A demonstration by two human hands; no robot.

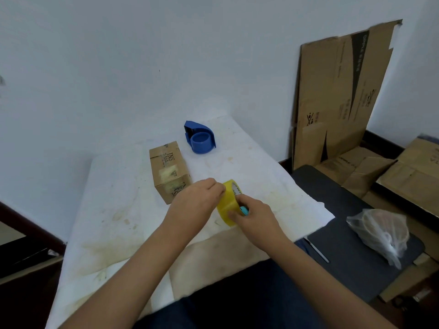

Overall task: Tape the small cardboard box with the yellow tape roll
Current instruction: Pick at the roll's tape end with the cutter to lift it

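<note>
Both hands (223,205) around yellow tape roll (227,205)

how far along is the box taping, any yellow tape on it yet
No fresh yellow tape shows on the small cardboard box, which sits closed on the white cloth, apart from the hands. In hand: the left hand and right hand both grip the yellow tape roll, apparently finding its end. Left: pulling a strip, sticking it on, cutting.
</note>
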